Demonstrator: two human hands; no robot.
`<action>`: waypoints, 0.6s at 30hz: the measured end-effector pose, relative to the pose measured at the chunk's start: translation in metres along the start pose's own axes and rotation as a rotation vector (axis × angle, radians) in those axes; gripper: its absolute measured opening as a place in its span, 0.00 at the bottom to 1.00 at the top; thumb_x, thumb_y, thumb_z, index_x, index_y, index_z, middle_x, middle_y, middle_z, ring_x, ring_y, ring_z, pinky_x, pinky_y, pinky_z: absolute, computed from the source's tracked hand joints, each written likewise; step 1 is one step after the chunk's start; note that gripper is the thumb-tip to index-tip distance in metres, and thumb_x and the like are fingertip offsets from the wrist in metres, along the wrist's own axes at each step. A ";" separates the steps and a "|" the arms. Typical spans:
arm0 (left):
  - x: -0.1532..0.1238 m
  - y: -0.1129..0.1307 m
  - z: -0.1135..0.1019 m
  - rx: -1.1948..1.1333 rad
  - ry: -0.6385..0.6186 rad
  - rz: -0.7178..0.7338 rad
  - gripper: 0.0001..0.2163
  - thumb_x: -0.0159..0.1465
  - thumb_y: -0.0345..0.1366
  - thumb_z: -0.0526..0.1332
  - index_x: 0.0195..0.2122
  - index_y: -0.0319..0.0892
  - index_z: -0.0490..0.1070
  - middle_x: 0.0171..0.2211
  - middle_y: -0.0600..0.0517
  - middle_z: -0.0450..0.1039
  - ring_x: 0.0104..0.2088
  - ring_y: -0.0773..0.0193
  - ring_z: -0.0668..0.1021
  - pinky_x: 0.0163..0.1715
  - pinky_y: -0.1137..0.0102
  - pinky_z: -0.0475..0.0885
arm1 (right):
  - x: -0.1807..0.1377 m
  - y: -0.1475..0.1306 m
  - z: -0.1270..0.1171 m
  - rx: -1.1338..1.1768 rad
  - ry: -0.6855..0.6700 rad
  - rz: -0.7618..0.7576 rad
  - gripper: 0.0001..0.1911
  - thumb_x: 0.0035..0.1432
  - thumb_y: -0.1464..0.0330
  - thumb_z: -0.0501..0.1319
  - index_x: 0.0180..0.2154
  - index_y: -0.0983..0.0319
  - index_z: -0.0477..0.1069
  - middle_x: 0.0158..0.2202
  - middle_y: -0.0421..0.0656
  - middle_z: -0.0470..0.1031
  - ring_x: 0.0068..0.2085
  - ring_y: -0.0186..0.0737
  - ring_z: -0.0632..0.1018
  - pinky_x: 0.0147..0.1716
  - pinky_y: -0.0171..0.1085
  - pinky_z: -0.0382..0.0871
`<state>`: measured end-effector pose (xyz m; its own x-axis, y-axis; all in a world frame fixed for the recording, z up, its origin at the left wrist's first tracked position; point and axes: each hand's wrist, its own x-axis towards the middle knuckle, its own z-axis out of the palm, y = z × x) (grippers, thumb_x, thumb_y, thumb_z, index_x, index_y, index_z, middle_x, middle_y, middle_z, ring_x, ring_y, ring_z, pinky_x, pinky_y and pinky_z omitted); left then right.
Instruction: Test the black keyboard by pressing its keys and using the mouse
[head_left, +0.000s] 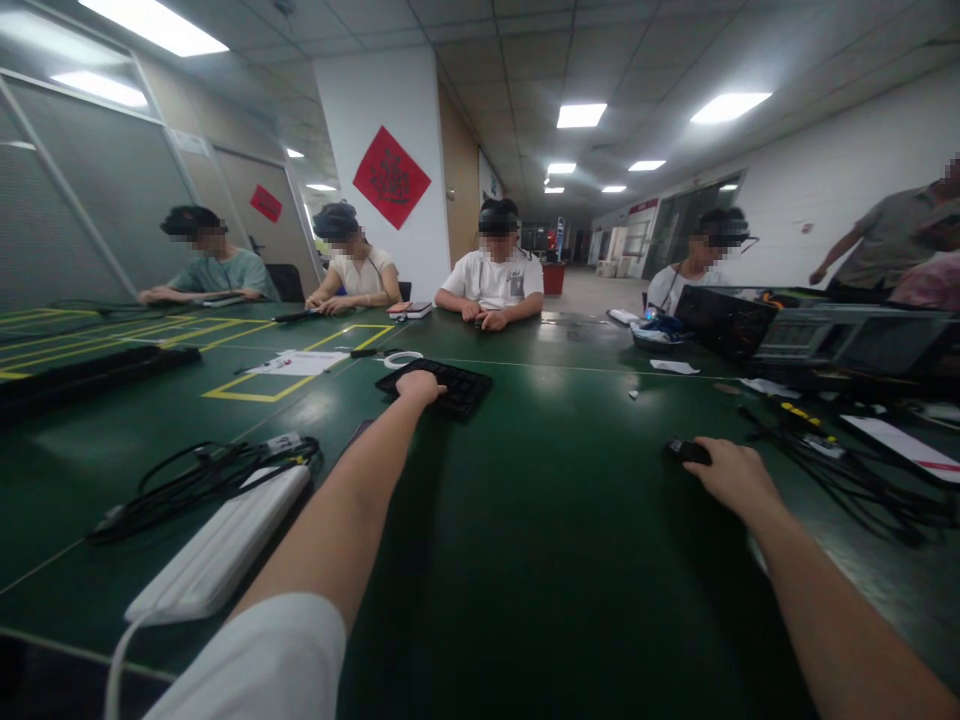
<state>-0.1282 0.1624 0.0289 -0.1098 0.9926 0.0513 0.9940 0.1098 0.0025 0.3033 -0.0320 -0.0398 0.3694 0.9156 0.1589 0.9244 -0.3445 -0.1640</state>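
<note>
My left hand (pixel 420 386) reaches far forward over a flat black tray (pixel 469 388) that looks divided into compartments. Its fingers are bent onto the tray's near left part, and the fingertips are partly hidden. Off to the right, my right hand (pixel 733 474) has its fingers closed round a small black object (pixel 687 452), low over the green table (pixel 555 540). What kind of object it is does not show clearly. A white ring (pixel 403 359), like a roll of tape, lies just behind the tray.
A white power strip (pixel 214 550) and coiled black cables (pixel 195 475) lie beside my left forearm. More cables (pixel 847 470) and computer cases (pixel 817 330) stand at the right. Paper (pixel 300 362) lies inside yellow tape marks. Several people sit across the table.
</note>
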 end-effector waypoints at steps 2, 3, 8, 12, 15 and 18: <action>-0.011 0.018 0.001 -0.032 0.036 0.050 0.23 0.57 0.52 0.54 0.41 0.35 0.70 0.45 0.37 0.70 0.47 0.51 0.71 0.40 0.68 0.66 | -0.004 -0.013 -0.007 0.107 0.000 -0.021 0.25 0.49 0.63 0.55 0.49 0.67 0.65 0.48 0.53 0.69 0.49 0.55 0.69 0.47 0.47 0.63; -0.019 0.030 0.003 -0.071 0.060 0.086 0.24 0.57 0.53 0.52 0.41 0.35 0.70 0.44 0.37 0.70 0.46 0.52 0.72 0.40 0.68 0.66 | -0.007 -0.020 -0.011 0.181 0.003 -0.050 0.26 0.48 0.64 0.55 0.50 0.67 0.65 0.49 0.52 0.68 0.49 0.54 0.68 0.48 0.46 0.63; -0.089 0.097 0.016 -0.442 0.095 0.438 0.23 0.60 0.53 0.47 0.38 0.37 0.68 0.39 0.42 0.71 0.39 0.56 0.74 0.36 0.69 0.67 | -0.025 -0.065 -0.019 0.619 -0.045 -0.245 0.26 0.43 0.66 0.60 0.47 0.65 0.67 0.46 0.50 0.70 0.47 0.50 0.71 0.50 0.49 0.61; -0.142 0.133 0.028 -0.675 0.072 0.732 0.20 0.60 0.52 0.50 0.40 0.39 0.65 0.40 0.45 0.70 0.40 0.59 0.73 0.38 0.69 0.67 | -0.032 -0.085 -0.012 1.100 -0.142 -0.305 0.20 0.39 0.66 0.63 0.39 0.61 0.70 0.41 0.45 0.74 0.43 0.49 0.73 0.48 0.50 0.64; -0.160 0.140 0.037 -0.737 0.055 0.809 0.20 0.60 0.51 0.51 0.43 0.38 0.63 0.42 0.45 0.68 0.41 0.59 0.71 0.41 0.67 0.67 | -0.028 -0.084 -0.001 1.359 -0.217 -0.262 0.16 0.42 0.59 0.62 0.34 0.58 0.72 0.37 0.43 0.76 0.40 0.49 0.75 0.45 0.51 0.66; -0.164 0.135 0.042 -0.779 0.044 0.828 0.20 0.60 0.49 0.52 0.45 0.37 0.61 0.43 0.44 0.67 0.42 0.59 0.71 0.42 0.67 0.66 | -0.027 -0.084 0.005 1.367 -0.245 -0.268 0.16 0.37 0.60 0.66 0.33 0.57 0.74 0.37 0.42 0.77 0.41 0.50 0.74 0.47 0.52 0.65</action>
<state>0.0241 0.0170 -0.0214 0.5663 0.7408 0.3613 0.4940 -0.6560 0.5707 0.2152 -0.0271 -0.0354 0.0438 0.9812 0.1882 0.0907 0.1837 -0.9788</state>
